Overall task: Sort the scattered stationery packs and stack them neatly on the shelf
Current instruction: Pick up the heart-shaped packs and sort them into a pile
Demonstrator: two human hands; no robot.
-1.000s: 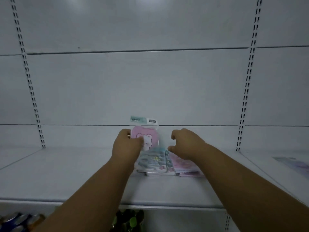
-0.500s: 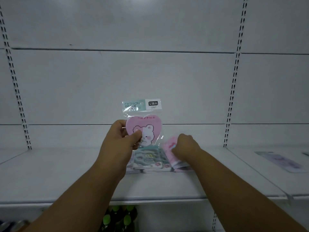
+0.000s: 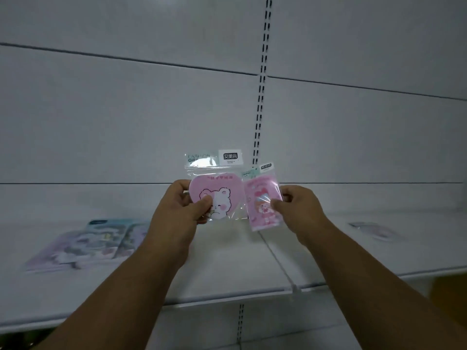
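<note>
The heart pack (image 3: 214, 192) is held upright above the shelf (image 3: 227, 269), pinched at its nine o'clock edge by the left hand (image 3: 180, 210), thumb across the bear print and fingers curled behind, probably so its face can be read for sorting. Touching it at three o'clock, the girl pack (image 3: 262, 198) is pinched the same way by the right hand (image 3: 302, 210), side by side as if for comparison. More packs (image 3: 88, 245) lie flat at eight o'clock and one pack (image 3: 374, 231) at three o'clock, likely separate groups.

white shelf (image 3: 227, 279), blurred flat packs (image 3: 83, 245), perhaps notebooks
</note>
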